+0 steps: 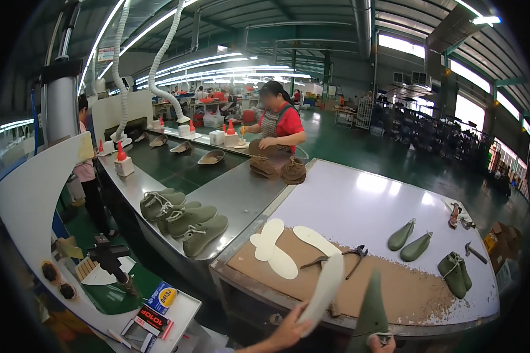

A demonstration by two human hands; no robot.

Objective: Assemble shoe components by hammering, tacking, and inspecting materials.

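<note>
My left hand grips the heel end of a white insole, which it holds upright at the near edge of the table. To its right, my right hand is closed round the lower end of a green shoe last, its toe pointing up; a white string hangs by my fingers. Beyond them, several more insoles lie on a brown board. Dark pincers rest on the board, near a hammer head partly hidden by the raised insole.
More green lasts lie on the white table: a pair, and a tied pair near a hammer. Left, a metal bench holds tied lasts and a glue bottle. Across it, a person in red handles brown pieces.
</note>
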